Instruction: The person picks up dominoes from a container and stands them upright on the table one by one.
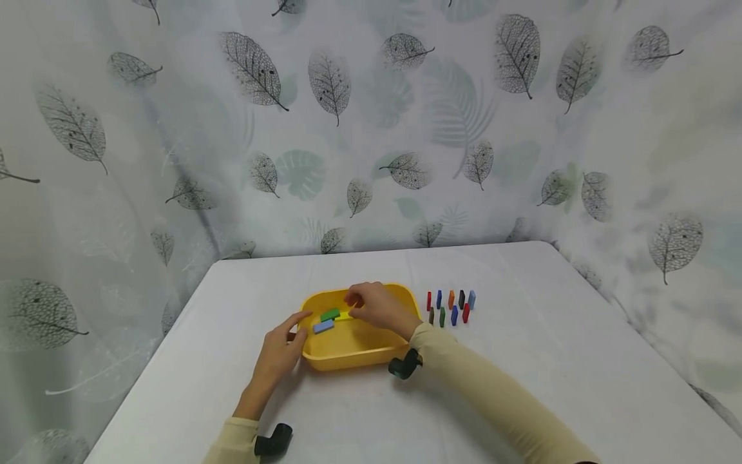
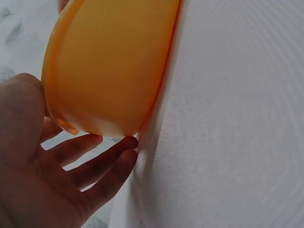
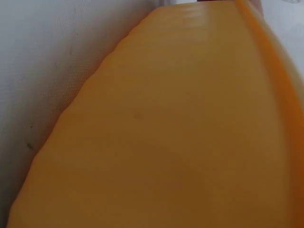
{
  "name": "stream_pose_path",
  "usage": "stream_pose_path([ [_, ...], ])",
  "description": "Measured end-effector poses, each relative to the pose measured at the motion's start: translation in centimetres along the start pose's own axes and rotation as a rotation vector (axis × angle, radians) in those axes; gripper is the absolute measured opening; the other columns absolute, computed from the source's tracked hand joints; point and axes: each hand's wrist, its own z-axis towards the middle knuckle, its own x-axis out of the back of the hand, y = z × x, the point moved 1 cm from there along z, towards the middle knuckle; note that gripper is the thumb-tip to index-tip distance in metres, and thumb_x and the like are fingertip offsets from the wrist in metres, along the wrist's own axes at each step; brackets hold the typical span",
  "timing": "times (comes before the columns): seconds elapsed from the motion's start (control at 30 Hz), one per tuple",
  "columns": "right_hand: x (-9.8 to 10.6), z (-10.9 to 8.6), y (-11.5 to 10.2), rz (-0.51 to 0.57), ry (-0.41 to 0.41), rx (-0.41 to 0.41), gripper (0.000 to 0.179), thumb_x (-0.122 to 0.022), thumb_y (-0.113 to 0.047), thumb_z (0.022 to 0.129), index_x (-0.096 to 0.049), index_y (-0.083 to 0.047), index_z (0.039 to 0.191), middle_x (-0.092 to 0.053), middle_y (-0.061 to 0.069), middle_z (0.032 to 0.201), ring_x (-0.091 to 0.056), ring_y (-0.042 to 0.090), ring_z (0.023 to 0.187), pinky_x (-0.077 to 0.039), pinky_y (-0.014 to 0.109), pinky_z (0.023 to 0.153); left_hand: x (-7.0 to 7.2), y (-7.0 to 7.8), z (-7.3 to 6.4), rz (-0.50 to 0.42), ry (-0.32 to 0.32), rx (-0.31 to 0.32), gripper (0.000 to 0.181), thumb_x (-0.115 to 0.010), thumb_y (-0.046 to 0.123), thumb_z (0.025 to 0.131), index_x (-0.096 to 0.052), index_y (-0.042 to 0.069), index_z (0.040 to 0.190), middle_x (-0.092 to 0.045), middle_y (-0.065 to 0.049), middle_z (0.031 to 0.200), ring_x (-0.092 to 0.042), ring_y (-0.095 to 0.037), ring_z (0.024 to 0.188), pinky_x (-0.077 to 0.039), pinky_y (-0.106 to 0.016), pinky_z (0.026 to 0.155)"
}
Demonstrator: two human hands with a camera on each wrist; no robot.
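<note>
The left hand (image 1: 278, 352) gripped the tray (image 1: 355, 358). The right hand (image 1: 379, 307) hovered near a green block (image 1: 330, 314); I couldn't tell if it held anything.

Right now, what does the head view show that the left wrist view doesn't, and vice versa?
Only head: blocks inside the tub, upright blocks beside it, right sleeve.
Only left wrist: palm side of the left hand, tub's outer end wall close up.
Both: tub, left hand, white table, leaf-print curtain.
</note>
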Motion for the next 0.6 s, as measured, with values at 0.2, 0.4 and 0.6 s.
stream_pose_path([
  [0.2, -1.0, 1.2, 0.0, -0.058, -0.038, -0.025, 0.022, -0.076, -0.002, 0.092, -0.074, 0.000, 0.113, -0.071, 0.008, 0.103, -0.062, 0.018, 0.091, -0.055, 0.029, 0.089, -0.1, 0.0, 0.0, -0.005, -0.006, 0.009, 0.039, -0.057, 0.014, 0.103, -0.065, 0.015, 0.142, -0.064, -0.021, 0.136, -0.069, -0.032, 0.101, -0.059, -0.039, 0.073],
  [0.4, -2.0, 2.0, 0.0, -0.136, -0.040, -0.066, 0.021, -0.076, -0.001, 0.090, -0.076, -0.002, 0.112, -0.072, 0.006, 0.102, -0.062, 0.019, 0.091, -0.054, 0.032, 0.088, -0.1, 0.1, 0.0, -0.016, -0.008, 0.005, 0.039, -0.057, 0.015, 0.103, -0.065, 0.015, 0.141, -0.065, -0.021, 0.135, -0.069, -0.031, 0.101, -0.059, -0.038, 0.072],
  [0.6, -2.9, 2.2, 0.1, -0.195, -0.071, -0.056, 0.022, -0.072, 0.002, 0.090, -0.078, -0.005, 0.111, -0.074, 0.003, 0.104, -0.064, 0.017, 0.094, -0.054, 0.031, 0.091, 0.0, 0.0, 0.0, -0.016, -0.005, 0.007, 0.039, -0.057, 0.015, 0.103, -0.065, 0.016, 0.142, -0.065, -0.020, 0.135, -0.069, -0.030, 0.100, -0.059, -0.037, 0.071],
])
